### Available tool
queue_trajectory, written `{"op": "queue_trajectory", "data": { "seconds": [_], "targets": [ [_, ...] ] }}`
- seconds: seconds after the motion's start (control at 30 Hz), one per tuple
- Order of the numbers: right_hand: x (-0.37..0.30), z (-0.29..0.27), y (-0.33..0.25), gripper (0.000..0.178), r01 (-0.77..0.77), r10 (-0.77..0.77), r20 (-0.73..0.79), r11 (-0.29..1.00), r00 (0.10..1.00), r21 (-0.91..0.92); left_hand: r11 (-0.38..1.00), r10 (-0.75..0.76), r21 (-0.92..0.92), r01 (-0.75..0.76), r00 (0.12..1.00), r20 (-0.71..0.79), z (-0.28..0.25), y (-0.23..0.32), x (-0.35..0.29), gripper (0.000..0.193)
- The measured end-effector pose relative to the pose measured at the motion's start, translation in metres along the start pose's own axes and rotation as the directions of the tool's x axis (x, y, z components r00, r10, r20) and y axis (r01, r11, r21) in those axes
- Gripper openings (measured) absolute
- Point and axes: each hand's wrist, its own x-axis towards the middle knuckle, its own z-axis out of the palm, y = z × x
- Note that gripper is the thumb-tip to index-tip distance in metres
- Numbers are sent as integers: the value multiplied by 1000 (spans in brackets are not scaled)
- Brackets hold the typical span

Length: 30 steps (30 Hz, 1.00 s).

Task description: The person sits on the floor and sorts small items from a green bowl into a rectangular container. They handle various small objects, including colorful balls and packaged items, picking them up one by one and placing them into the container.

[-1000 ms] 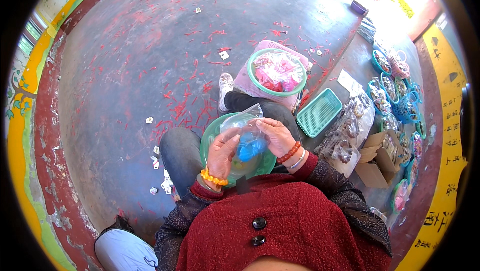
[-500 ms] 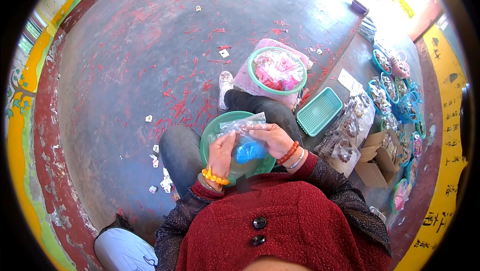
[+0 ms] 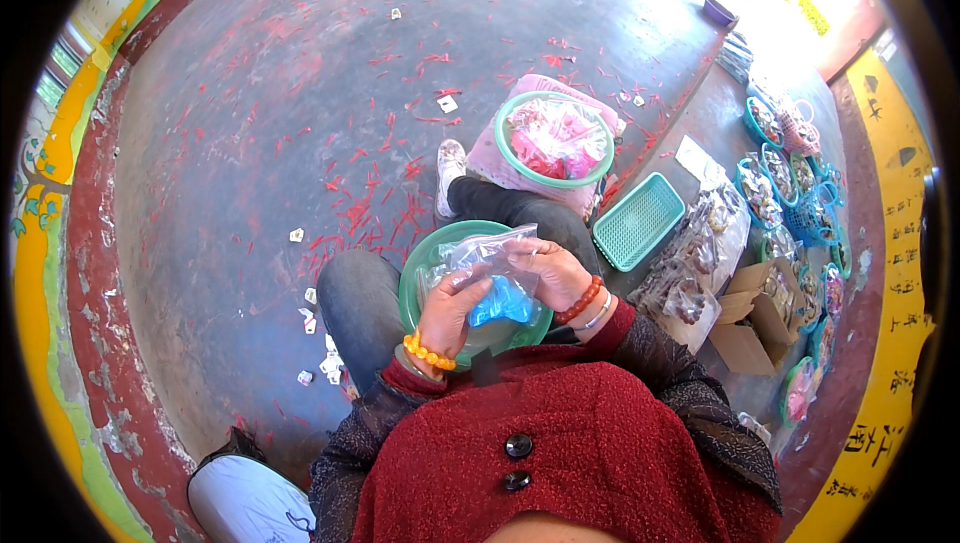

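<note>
A clear plastic bag with a bright blue item in it is held between my two hands, over a green basin on my lap. My left hand grips the bag's left side, thumb on top. At the upper right edge, my right hand pinches the plastic between thumb and fingers. What the blue item is, I cannot make out. More clear plastic shows in the basin, partly hidden by my hands.
Beyond my knee, a round basin of pink packets sits on a pink support. To the right are a green mesh tray, bagged goods, an opened cardboard box and several filled baskets. Red scraps litter the floor.
My left thumb has shifted over the bag, and my right hand has moved slightly rightward. The bag is turned, so more of the blue item shows.
</note>
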Motion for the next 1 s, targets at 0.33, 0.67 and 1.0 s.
{"op": "queue_trajectory", "data": {
  "seconds": [0.33,0.67,1.0],
  "targets": [
    [-1,3,-15,24,169,-23,326,888,945,-428,980,-141,-127,153,985,99,-2,8,0,34],
    [1,3,-28,24,334,-2,461,692,888,-640,834,-218,-453,313,943,251,5,33,-8,56],
    [5,17,-61,42,532,-104,541,406,835,-743,999,49,8,-51,991,127,-3,57,2,48]
  ]
}}
